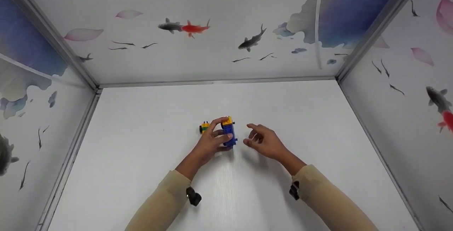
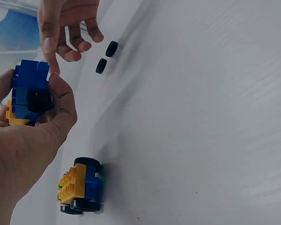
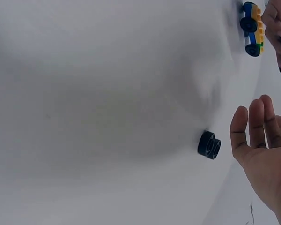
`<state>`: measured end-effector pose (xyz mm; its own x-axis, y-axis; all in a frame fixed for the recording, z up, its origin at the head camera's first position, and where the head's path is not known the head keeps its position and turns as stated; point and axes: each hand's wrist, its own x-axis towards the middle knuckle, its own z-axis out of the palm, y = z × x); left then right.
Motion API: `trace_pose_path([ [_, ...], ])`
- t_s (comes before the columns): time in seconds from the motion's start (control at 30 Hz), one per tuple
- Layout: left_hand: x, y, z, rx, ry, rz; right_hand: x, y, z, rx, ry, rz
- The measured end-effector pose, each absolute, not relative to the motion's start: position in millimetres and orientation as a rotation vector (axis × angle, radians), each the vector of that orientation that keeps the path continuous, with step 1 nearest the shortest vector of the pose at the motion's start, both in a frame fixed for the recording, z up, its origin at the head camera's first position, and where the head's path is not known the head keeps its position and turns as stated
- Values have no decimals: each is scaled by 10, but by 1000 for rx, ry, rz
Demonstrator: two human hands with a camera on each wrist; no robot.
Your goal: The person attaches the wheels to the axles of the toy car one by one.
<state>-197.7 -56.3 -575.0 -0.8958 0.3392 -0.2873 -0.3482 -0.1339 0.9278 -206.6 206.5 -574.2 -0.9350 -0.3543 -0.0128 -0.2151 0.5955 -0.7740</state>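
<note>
My left hand (image 1: 208, 145) grips a blue and yellow toy-brick assembly (image 1: 228, 129) between thumb and fingers, raised above the table. Its blue bricks (image 2: 35, 72) face the left wrist view, with a dark round part on one side, probably a wheel. My right hand (image 1: 267, 142) hovers to the right of it, fingers loosely bent, holding nothing. Two black toy wheels (image 3: 206, 143) lie on the table close to the right hand; in the head view that hand hides them. Beyond the left hand stands a small toy-brick car (image 2: 74, 185), yellow and blue with black wheels, partly hidden in the head view.
The white tabletop (image 1: 141, 174) is bounded at the back and sides by panels printed with fish and petals. A grey metal frame strip (image 1: 159, 83) runs along the back edge. Both sleeves carry a small black device (image 1: 193, 196) at the wrist.
</note>
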Motion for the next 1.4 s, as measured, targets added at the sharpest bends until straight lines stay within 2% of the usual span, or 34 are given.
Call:
trace_pose_path([
  [0.7,-1939,-576,-5712,1,1671,2062,-2135,2306,-5965,-487,2921,-731],
  [1.07,-1935,-594,-5719,25,1650,2074,-2158,2404,-6024,-561,3025,-776],
  [1.4,-1925,-599,-5719,38,1666,2074,-2183,2428,-5976,-409,3016,-715],
])
